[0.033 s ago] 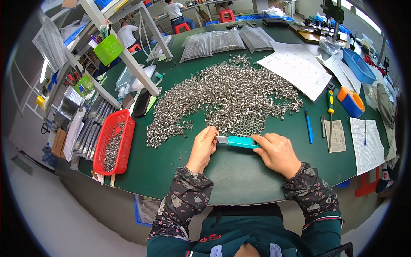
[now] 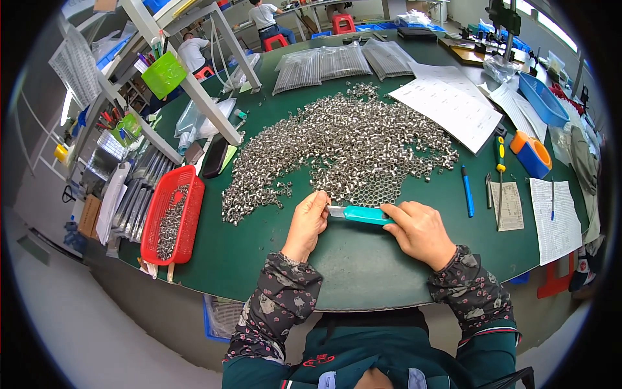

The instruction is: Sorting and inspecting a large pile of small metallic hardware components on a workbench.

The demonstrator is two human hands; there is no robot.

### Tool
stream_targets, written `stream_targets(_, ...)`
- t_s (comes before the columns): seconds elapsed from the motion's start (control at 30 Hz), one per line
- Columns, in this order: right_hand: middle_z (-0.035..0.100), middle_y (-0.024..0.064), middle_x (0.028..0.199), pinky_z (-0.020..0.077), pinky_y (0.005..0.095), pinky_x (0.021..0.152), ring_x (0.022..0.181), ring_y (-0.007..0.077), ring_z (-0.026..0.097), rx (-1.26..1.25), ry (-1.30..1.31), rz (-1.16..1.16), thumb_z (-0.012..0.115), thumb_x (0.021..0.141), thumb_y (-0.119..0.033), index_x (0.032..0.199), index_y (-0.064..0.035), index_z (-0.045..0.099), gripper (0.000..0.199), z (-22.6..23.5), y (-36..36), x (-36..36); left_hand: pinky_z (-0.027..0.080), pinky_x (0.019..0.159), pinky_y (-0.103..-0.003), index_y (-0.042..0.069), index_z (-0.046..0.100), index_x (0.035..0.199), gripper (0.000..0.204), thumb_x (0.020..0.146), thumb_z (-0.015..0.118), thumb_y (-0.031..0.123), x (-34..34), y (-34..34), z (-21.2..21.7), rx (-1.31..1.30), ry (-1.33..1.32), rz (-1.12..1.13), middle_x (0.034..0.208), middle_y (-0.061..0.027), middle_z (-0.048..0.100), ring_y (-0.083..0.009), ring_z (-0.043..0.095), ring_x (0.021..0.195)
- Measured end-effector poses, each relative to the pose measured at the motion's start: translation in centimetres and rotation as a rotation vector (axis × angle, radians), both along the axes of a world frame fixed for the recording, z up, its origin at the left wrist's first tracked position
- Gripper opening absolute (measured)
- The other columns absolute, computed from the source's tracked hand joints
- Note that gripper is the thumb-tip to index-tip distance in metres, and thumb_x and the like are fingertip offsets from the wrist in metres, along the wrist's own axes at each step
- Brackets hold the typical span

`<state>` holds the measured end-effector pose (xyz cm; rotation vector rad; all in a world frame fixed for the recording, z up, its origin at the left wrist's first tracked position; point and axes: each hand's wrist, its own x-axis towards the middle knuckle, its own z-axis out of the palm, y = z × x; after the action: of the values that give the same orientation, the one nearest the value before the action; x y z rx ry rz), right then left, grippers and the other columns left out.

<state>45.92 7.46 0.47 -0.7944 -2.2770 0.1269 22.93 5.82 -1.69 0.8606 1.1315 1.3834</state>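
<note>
- Green tabletop (image 2: 382, 279) fills the scene, its near edge at six o'clock, right up against the person; take the knife as the middle of the dial.
- Both arms come up from five and seven o'clock in dark floral sleeves (image 2: 280, 301), and look at the hands!
- Left hand (image 2: 306, 225): thumb and fingertips pinched together, right at the blade's end; whether anything sits between them, nobody can tell from up here.
- Right hand (image 2: 421, 235): clamped on the butt of the knife, thumb along it.
- And the teal-handled knife (image 2: 367, 214) itself, lying crosswise between the two hands, metal blade pointing to nine o'clock.
- Just beyond it, from ten round to one, a great spread of small metal rings (image 2: 350, 142), the nearest packed flat like honeycomb!
- Out at nine, a red basket (image 2: 194, 220) with more small metal pieces inside.
- Over toward three, a blue marker (image 2: 468, 191); past it at two, a yellow-handled screwdriver (image 2: 500, 155) and an orange-and-blue tape dispenser (image 2: 531, 155).
- White sheets (image 2: 447, 113) at one, clear bags of thin rods (image 2: 322, 68) near twelve.
- Far back at eleven, a seated person (image 2: 264, 18) on a red stool (image 2: 275, 42).
</note>
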Motion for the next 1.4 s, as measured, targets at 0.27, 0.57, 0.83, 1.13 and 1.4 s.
stream_targets(0.27,0.052,0.0062,0.070,0.0433,0.0354,0.056,0.064,0.0228,0.053,-0.005,-0.001,0.039,0.066,0.071,-0.014,0.100,-0.0077,0.059,0.031,0.2,0.2,0.4,0.020,0.036,-0.016,0.009,0.051,0.073,0.030,0.092,0.048,0.032,-0.4,0.0,0.1,-0.046,0.041,-0.065,0.059,0.0054,0.040,-0.0004,0.026,0.042)
stream_targets(0.57,0.052,0.0047,0.070,0.0414,0.0345,0.058,0.065,0.0216,0.052,0.069,-0.052,0.077,0.068,0.068,-0.014,0.098,-0.0079,0.059,0.032,1.1,0.8,0.9,0.017,0.035,-0.018,0.010,0.046,0.067,0.031,0.091,0.049,0.029,-0.8,-0.1,0.9,-0.169,0.005,-0.215,0.055,0.0060,0.038,-0.0016,0.024,0.040)
stream_targets(0.83,0.052,0.0024,0.071,0.0396,0.0328,0.057,0.066,0.0196,0.052,0.196,-0.079,0.057,0.069,0.065,-0.013,0.099,-0.0086,0.059,0.036,2.1,1.0,1.3,0.019,0.036,-0.017,0.009,0.047,0.071,0.030,0.091,0.049,0.031,-0.5,-0.2,1.2,-0.175,0.001,-0.264,0.057,0.0048,0.039,-0.0015,0.025,0.043)
stream_targets(1.13,0.059,0.0109,0.079,0.0450,0.0377,0.061,0.070,0.0293,0.057,-0.309,0.124,0.062,0.065,0.074,-0.016,0.098,-0.0068,0.060,0.026,1.1,0.7,1.1,0.022,0.038,-0.015,0.006,0.052,0.091,0.016,0.092,0.048,0.022,-1.2,0.1,0.1,0.073,-0.261,-0.231,0.070,0.0010,0.045,-0.0020,0.028,0.048)
stream_targets(1.4,0.062,0.0150,0.086,0.0466,0.0370,0.065,0.075,0.0315,0.060,-0.501,0.175,0.087,0.061,0.078,-0.018,0.100,-0.0045,0.060,0.026,0.0,1.0,0.6,0.024,0.039,-0.015,0.007,0.053,0.098,0.011,0.089,0.053,0.013,-1.0,0.4,0.0,0.143,-0.235,-0.118,0.080,-0.0009,0.053,-0.0023,0.031,0.049)
